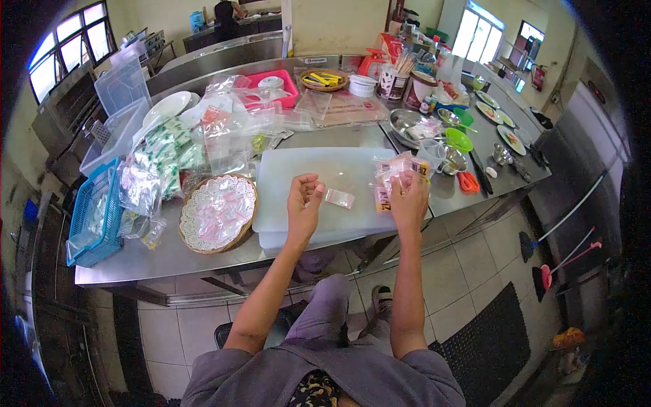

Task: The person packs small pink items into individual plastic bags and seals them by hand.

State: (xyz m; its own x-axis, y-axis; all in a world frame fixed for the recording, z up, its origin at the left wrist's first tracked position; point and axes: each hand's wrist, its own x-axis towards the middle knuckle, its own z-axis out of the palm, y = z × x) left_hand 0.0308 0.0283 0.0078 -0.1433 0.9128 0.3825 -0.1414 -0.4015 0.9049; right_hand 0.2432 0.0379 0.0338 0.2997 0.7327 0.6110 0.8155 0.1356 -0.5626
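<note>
My left hand (306, 203) is over the white cutting board (285, 169), fingers curled but apart, with nothing visible in it. Just right of it, a small clear packet with a pink edge (340, 198) lies flat on the board. At the board's right end, my right hand (409, 200) reaches onto a pile of pink and clear packets with dark lettering (383, 198). Its fingertips are pressed together on the pile, and what they pinch is too small to tell. Left of the board, a round basket lined with a white doily (192, 228) holds several small clear packets with pink edges.
A blue basket (102, 234) and plastic bags (159, 152) crowd the left side. Behind the board is a pink tray (288, 85). Metal bowls (407, 125), green bowls (459, 140), a knife (480, 173) and plates (511, 140) stand right. Another person (227, 12) is far back.
</note>
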